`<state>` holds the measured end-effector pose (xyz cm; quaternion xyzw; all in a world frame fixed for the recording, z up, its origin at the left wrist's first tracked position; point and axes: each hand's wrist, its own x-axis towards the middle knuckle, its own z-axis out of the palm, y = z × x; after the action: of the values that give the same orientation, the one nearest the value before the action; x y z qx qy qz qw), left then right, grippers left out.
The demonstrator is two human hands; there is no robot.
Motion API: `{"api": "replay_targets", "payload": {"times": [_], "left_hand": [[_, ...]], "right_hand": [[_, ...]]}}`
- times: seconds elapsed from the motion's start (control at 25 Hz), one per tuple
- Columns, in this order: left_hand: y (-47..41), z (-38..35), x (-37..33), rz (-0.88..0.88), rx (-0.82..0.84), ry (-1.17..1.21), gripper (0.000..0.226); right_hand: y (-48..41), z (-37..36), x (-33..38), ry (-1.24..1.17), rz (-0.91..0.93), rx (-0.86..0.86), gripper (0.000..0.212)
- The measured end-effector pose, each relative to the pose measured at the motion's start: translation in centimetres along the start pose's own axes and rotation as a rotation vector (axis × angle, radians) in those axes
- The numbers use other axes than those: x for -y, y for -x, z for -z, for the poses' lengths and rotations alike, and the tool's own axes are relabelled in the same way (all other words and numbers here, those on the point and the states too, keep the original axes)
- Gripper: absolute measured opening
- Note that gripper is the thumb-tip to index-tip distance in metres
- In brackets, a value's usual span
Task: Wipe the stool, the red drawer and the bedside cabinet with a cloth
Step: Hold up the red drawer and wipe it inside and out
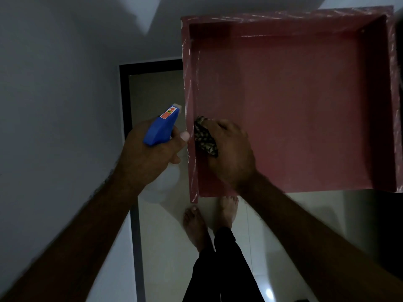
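Wall (pixel 54 83) is filling the left side, dim light throughout. Left hand (pixel 150 153) is wrapping closed around the neck of a spray bottle (pixel 161 127), blue trigger head pointing up and away, pale bottle body hanging blurred below the fist, held just beside the drawer's left wall and not touching it as far as I can tell. Red drawer (pixel 305 105) is sitting open-side up, empty apart from the hand and cloth, pale smears showing along its rim. Right hand (pixel 229 151) is pressing down inside the drawer at the near-left corner, fingers closed over a dark patterned cloth (pixel 205 136) that is bunching against the left inner wall. Step in hand looks like the drawer wipe, working the left edge of the floor panel. Next move probably calls for dragging the cloth rightward across the bare floor panel, then the far and right walls, keeping pressure flat. Stool and bedside cabinet are not showing in view. Bare feet (pixel 209 216) are standing on a pale tiled floor (pixel 165 236) below the drawer.
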<state>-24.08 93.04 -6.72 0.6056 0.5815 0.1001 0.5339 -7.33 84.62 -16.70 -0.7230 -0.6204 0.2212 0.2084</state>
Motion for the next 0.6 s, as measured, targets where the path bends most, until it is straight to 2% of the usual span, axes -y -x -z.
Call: {"api": "replay_targets", "payload": {"times": [0.12, 0.32, 0.52, 0.6], "left_hand": [[-0.1, -0.1, -0.2, -0.002, 0.003, -0.002, 0.014], [-0.1, -0.2, 0.0, -0.011, -0.006, 0.012, 0.015], [-0.1, -0.3, 0.2, 0.004, 0.000, 0.023, 0.014], [-0.3, -0.2, 0.3, 0.002, -0.002, 0.012, 0.014]], "right_hand": [[0.5, 0.1, -0.2, 0.064, 0.027, -0.073, 0.074], [-0.2, 0.1, -0.6, 0.069, 0.036, -0.022, 0.074], [-2.7, 2.4, -3.1, 0.051, -0.193, -0.193, 0.070], [-2.8, 1.9, -2.2, 0.050, -0.175, -0.182, 0.065]]}}
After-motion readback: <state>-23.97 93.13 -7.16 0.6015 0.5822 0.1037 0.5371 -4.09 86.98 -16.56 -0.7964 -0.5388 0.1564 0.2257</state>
